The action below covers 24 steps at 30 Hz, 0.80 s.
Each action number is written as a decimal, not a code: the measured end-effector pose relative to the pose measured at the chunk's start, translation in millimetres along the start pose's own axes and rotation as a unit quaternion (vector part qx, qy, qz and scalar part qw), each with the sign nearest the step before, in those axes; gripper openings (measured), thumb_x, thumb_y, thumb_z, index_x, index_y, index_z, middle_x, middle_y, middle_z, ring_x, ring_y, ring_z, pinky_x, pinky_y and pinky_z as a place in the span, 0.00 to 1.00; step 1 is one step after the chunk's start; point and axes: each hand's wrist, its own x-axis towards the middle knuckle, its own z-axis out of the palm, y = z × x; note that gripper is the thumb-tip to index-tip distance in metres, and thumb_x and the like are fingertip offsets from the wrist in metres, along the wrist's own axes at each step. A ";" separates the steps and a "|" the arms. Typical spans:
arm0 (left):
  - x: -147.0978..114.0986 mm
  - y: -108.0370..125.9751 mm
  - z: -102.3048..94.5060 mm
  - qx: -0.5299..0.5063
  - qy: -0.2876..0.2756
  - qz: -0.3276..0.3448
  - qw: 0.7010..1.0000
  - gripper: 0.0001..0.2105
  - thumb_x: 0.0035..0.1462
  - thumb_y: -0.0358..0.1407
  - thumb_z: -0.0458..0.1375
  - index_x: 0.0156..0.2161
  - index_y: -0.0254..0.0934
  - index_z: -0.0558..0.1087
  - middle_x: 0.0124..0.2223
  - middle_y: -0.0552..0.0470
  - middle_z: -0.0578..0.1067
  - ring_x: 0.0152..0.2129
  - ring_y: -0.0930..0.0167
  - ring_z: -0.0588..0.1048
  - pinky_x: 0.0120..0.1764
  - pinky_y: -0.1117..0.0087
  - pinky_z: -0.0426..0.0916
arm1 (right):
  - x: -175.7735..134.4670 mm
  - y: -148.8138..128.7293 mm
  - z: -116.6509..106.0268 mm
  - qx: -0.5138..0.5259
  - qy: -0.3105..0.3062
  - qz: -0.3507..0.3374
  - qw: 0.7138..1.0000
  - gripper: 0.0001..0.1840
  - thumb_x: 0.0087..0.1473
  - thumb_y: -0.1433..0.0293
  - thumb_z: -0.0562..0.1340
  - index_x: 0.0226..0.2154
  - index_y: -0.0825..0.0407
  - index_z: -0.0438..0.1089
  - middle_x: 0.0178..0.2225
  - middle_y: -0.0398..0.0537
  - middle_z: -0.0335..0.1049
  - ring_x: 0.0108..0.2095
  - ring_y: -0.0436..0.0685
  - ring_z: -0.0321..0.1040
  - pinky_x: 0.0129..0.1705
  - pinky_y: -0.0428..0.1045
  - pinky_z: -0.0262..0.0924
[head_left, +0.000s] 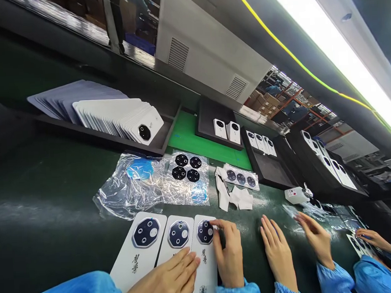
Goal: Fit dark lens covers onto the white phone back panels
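Three white panels with rounded corners lie side by side in front of me: a left panel (pixel 123 272), a middle panel (pixel 164 251) and a right panel (pixel 207 283). Each bears a dark octagonal piece with round holes near its top, plus black lettering. My left hand (pixel 159 279) rests flat across the lower middle and right panels, fingers stretched out, hiding part of both. At the right panel's octagonal piece (pixel 204 231), my right hand (pixel 229 252) has its thumb and index finger on the right edge; its other fingers are curled.
Beyond the panels lie clear plastic bags (pixel 128 189), a sheet of octagonal pieces (pixel 185 168) and torn white paper (pixel 240 198). A black tray (pixel 116 144) holds many stacked panels. Co-workers' hands (pixel 279 251) are close on the right, near a white bottle (pixel 296 195).
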 end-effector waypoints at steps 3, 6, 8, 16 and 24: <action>-3.1 2.1 2.9 0.006 -0.021 0.007 1.000 0.14 0.66 0.26 0.46 0.45 0.31 0.75 0.48 0.51 0.78 0.46 0.69 0.74 0.54 0.66 0.61 | 17.8 7.6 -4.7 0.041 -0.065 0.039 0.996 0.08 0.57 0.75 0.58 0.37 0.47 0.70 0.38 0.47 0.68 0.41 0.57 0.66 0.44 0.52 0.63; -4.9 4.0 3.9 0.012 -0.024 0.010 1.000 0.13 0.65 0.26 0.48 0.46 0.32 0.75 0.49 0.51 0.78 0.47 0.69 0.73 0.54 0.65 0.61 | 34.1 14.1 -1.2 0.056 -0.116 0.044 0.991 0.08 0.51 0.77 0.63 0.32 0.48 0.71 0.35 0.45 0.66 0.39 0.56 0.66 0.43 0.50 0.63; -4.5 4.3 3.1 0.014 -0.021 0.007 1.000 0.14 0.65 0.26 0.47 0.46 0.32 0.75 0.49 0.52 0.78 0.47 0.70 0.73 0.54 0.65 0.60 | 41.3 15.7 2.0 0.061 -0.139 0.055 0.987 0.08 0.49 0.78 0.63 0.30 0.49 0.70 0.34 0.44 0.64 0.39 0.55 0.65 0.44 0.50 0.62; -4.4 0.5 4.1 0.009 0.009 0.015 1.000 0.14 0.66 0.31 0.47 0.46 0.33 0.75 0.48 0.52 0.78 0.47 0.69 0.71 0.55 0.65 0.58 | 55.1 15.0 4.2 0.062 -0.198 0.067 0.976 0.10 0.47 0.82 0.61 0.24 0.50 0.66 0.31 0.43 0.59 0.36 0.56 0.60 0.41 0.50 0.60; -6.1 2.6 2.1 0.020 -0.004 0.014 1.000 0.14 0.65 0.31 0.47 0.45 0.33 0.76 0.49 0.52 0.78 0.48 0.68 0.71 0.55 0.62 0.57 | 49.1 35.4 22.8 0.047 -0.175 0.003 0.983 0.13 0.44 0.84 0.58 0.22 0.50 0.60 0.30 0.43 0.56 0.35 0.55 0.58 0.41 0.50 0.60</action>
